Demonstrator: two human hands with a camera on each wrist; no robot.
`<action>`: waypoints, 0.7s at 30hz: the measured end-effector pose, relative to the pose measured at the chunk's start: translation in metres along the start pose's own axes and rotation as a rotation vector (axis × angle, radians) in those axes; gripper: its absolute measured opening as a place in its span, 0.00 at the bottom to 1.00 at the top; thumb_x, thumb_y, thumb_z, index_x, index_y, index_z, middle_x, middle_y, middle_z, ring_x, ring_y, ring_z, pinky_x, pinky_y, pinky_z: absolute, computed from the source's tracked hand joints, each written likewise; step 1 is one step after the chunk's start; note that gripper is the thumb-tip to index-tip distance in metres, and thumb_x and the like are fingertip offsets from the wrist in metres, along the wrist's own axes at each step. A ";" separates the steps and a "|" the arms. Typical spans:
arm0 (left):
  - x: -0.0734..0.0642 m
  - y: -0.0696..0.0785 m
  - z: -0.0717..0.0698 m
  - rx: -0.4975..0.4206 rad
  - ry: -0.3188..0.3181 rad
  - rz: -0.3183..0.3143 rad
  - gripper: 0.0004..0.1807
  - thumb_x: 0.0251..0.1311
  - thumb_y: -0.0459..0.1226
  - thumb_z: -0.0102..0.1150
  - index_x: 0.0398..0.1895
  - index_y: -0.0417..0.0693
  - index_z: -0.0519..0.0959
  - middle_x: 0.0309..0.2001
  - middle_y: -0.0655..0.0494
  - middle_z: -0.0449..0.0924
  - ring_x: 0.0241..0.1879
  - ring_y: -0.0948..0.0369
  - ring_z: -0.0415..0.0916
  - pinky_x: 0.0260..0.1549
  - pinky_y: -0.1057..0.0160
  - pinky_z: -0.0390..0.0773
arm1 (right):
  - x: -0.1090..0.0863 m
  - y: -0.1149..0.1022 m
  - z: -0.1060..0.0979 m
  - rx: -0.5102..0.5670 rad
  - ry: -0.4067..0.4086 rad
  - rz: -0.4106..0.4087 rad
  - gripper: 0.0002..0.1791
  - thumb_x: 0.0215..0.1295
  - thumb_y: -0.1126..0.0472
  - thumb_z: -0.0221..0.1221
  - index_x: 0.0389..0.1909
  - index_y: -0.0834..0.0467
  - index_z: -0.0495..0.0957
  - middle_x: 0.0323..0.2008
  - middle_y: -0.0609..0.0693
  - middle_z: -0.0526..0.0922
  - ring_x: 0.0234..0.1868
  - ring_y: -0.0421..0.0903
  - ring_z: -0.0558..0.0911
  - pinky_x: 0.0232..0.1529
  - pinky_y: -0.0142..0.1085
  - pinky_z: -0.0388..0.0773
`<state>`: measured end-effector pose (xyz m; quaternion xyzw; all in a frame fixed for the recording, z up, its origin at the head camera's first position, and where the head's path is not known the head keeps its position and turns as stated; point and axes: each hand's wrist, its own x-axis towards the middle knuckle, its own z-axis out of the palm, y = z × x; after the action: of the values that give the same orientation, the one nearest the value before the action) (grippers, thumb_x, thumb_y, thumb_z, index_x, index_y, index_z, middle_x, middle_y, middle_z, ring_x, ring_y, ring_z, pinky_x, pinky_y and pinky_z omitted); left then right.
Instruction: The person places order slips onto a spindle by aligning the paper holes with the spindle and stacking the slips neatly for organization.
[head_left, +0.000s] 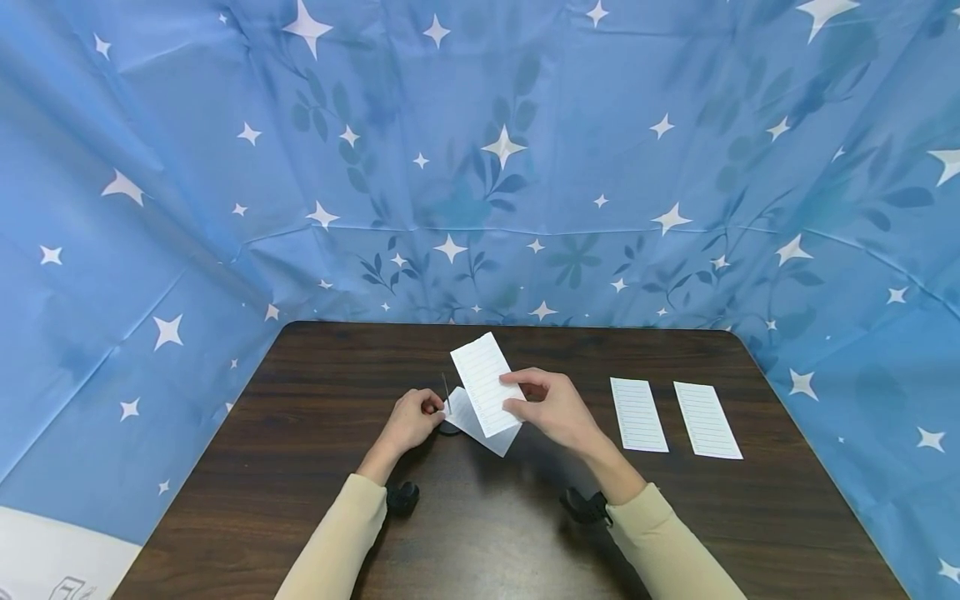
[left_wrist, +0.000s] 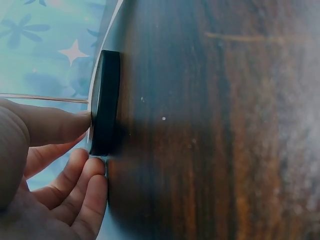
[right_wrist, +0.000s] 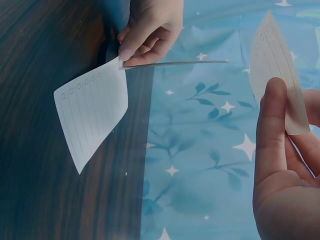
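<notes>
We see the right hand (head_left: 551,404) with its fingers nearly closed, pinching a lined upper sheet (head_left: 483,379) by its edge, one digit on the near face and others behind. The upper sheet extends left and away from these fingers, slightly bowed and raised above the surface (head_left: 465,533).

We find the left hand (head_left: 412,419) to the left of the right fingers, its thumb and fingers brought together on a corner of a lined lower sheet (right_wrist: 95,110). The other left fingers are curled, their tips just beside the edge of a black round base (left_wrist: 106,102). A thin rod (right_wrist: 175,63) rises right at the left fingertips, by that same corner; we cannot tell whether it passes through the paper. The lower sheet spreads rightward from the left fingers, and from the head view the upper sheet partly covers it, though the right wrist view shows the two apart.

To the right of the right fingers we see a nearer loose sheet (head_left: 640,415) and a farther loose sheet (head_left: 708,420) lying side by side, not touching. Beyond both sets of fingers hangs a blue starred curtain (head_left: 450,167).
</notes>
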<state>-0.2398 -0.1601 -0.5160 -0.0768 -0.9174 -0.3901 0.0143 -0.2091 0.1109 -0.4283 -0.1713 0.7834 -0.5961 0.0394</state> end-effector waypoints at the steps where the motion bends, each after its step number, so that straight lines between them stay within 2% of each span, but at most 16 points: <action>1: 0.000 0.001 0.000 0.006 0.003 -0.001 0.03 0.62 0.33 0.67 0.36 0.43 0.82 0.34 0.52 0.74 0.35 0.58 0.69 0.38 0.57 0.71 | 0.000 0.000 0.001 0.009 -0.003 0.000 0.19 0.61 0.69 0.68 0.55 0.60 0.84 0.52 0.56 0.84 0.41 0.51 0.81 0.36 0.37 0.80; 6: -0.002 0.005 -0.002 0.011 0.035 -0.031 0.03 0.66 0.34 0.63 0.35 0.44 0.83 0.34 0.54 0.76 0.34 0.58 0.71 0.37 0.56 0.73 | 0.003 0.000 0.003 0.060 -0.018 0.010 0.20 0.61 0.70 0.68 0.55 0.62 0.83 0.54 0.58 0.83 0.42 0.52 0.81 0.37 0.38 0.81; 11: -0.002 0.011 -0.009 -0.037 0.071 -0.066 0.05 0.67 0.33 0.60 0.36 0.45 0.84 0.32 0.54 0.78 0.32 0.58 0.73 0.35 0.57 0.73 | 0.006 0.001 0.005 0.106 -0.042 0.013 0.20 0.62 0.71 0.67 0.56 0.65 0.82 0.56 0.61 0.81 0.41 0.49 0.80 0.38 0.42 0.81; 18: -0.005 0.018 -0.018 -0.120 0.121 -0.052 0.07 0.70 0.36 0.59 0.42 0.42 0.85 0.37 0.52 0.82 0.38 0.56 0.76 0.41 0.53 0.75 | 0.007 0.002 0.009 0.155 -0.057 0.044 0.20 0.62 0.72 0.67 0.56 0.67 0.81 0.53 0.62 0.82 0.38 0.47 0.78 0.35 0.37 0.78; 21: -0.005 0.023 -0.021 -0.159 0.167 -0.036 0.08 0.71 0.36 0.58 0.43 0.41 0.85 0.39 0.50 0.83 0.39 0.55 0.77 0.42 0.53 0.75 | 0.008 0.003 0.011 0.171 -0.062 0.056 0.20 0.62 0.72 0.67 0.56 0.67 0.81 0.53 0.62 0.82 0.37 0.47 0.78 0.35 0.37 0.78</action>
<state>-0.2321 -0.1605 -0.4852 -0.0286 -0.8805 -0.4668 0.0777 -0.2149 0.0992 -0.4335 -0.1637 0.7324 -0.6540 0.0949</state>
